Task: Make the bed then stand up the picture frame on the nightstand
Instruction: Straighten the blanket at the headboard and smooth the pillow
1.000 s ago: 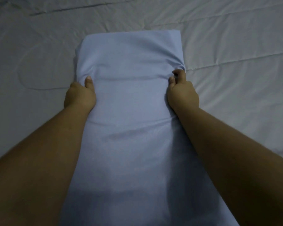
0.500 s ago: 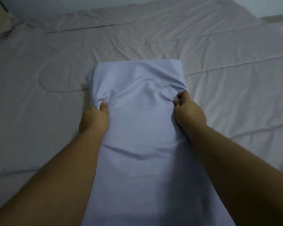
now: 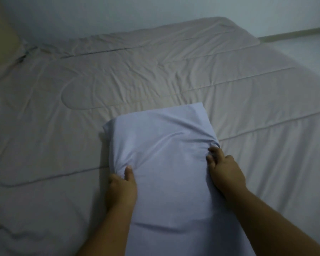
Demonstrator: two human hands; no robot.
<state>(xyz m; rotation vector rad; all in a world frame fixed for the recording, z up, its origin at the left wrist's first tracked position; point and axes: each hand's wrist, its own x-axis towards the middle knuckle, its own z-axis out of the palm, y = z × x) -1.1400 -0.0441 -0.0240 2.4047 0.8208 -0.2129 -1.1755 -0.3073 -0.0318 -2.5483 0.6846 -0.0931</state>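
Note:
A long pale blue pillow (image 3: 161,145) lies lengthwise in front of me over the bed's grey quilted cover (image 3: 155,78). My left hand (image 3: 121,187) pinches its left side, with the fabric bunched at the thumb. My right hand (image 3: 225,169) grips the right side, where the cloth puckers around the fingers. The pillow's near end runs out of the bottom of the view between my forearms. No picture frame or nightstand is in view.
The cover is spread over the whole bed with light wrinkles and stitched seams. A pale wall (image 3: 137,13) runs behind the bed. A beige shape (image 3: 0,43) sits at the far left corner. The floor (image 3: 303,50) shows past the bed's right edge.
The view has tilted up, so the wall and the far edge of the bed show. Both hands keep their grip on the pillow, which now sits lower in the view and looks more bunched.

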